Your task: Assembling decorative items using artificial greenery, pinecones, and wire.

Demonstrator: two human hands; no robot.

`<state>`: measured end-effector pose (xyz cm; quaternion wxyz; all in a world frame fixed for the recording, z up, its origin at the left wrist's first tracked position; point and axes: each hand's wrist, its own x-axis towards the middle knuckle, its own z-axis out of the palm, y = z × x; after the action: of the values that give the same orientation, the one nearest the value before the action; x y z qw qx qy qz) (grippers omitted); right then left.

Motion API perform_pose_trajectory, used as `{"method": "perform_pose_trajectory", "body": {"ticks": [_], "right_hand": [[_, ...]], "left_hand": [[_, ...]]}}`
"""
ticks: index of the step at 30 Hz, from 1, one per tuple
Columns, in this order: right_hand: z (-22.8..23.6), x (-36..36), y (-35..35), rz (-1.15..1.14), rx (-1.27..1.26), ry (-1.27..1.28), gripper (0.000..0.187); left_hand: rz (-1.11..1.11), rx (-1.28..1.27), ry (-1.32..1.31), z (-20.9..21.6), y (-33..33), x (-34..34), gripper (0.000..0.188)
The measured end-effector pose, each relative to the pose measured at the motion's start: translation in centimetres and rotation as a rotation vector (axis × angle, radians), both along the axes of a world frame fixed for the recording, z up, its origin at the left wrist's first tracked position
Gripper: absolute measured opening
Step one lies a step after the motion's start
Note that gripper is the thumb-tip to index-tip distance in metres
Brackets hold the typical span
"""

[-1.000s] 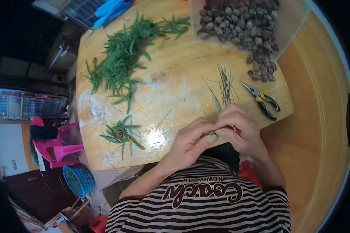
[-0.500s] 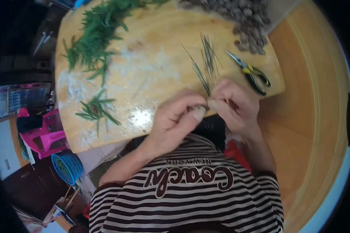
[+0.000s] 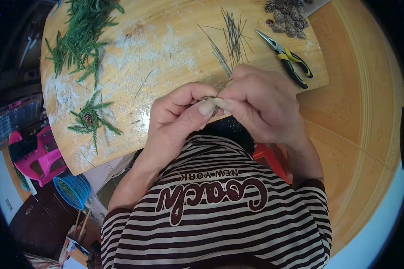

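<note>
My left hand [image 3: 173,119] is closed around a small brown pine cone [image 3: 215,109], mostly covered by its thumb and fingers. My right hand [image 3: 262,105] meets it at the fingertips, pinching what looks like a thin wire against the cone. Both hands are over the table's near edge. Just beyond them lies a loose bunch of thin dark wires [image 3: 234,38]. Pliers [image 3: 285,58] with yellow and black handles rest beside it, jaws toward the far side. To the left, a green sprig star [image 3: 98,114] has a pine cone [image 3: 89,119] at its middle.
Green artificial branches [image 3: 83,36] are heaped at the far left of the wooden table [image 3: 175,71], which is strewn with white flecks. Several pine cones [image 3: 287,18] lie far right. A pink chair [image 3: 38,154] and a blue basket [image 3: 72,190] stand on the floor at left.
The view has shifted, so the table things sit higher and further left. My hands stay together at the cone, with the right fingers now overlapping the left thumb tip more closely.
</note>
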<state>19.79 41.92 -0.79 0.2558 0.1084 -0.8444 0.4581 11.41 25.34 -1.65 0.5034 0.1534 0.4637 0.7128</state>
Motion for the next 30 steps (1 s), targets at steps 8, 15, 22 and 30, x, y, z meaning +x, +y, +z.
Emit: {"method": "perform_pose_trajectory", "body": {"ticks": [8,15,22,30], "right_hand": [[-0.9,-0.8,-0.2,0.157,-0.364,-0.119,0.010],[-0.7,-0.9,-0.7,0.101,-0.225,-0.081,0.014],[-0.9,-0.6,-1.2,0.030,0.048,0.059,0.016],[-1.5,-1.2,0.1,0.028,0.142,0.033,0.012]], "left_hand": [[-0.075,0.178,-0.289,-1.2,-0.9,-1.6,0.023],[-0.070,0.149,-0.423,-1.1,-0.9,-1.8,0.023],[-0.030,0.049,-0.497,-1.0,-1.1,-1.4,0.021],[-0.050,0.022,-0.398,-1.4,-1.3,-1.5,0.019]]}}
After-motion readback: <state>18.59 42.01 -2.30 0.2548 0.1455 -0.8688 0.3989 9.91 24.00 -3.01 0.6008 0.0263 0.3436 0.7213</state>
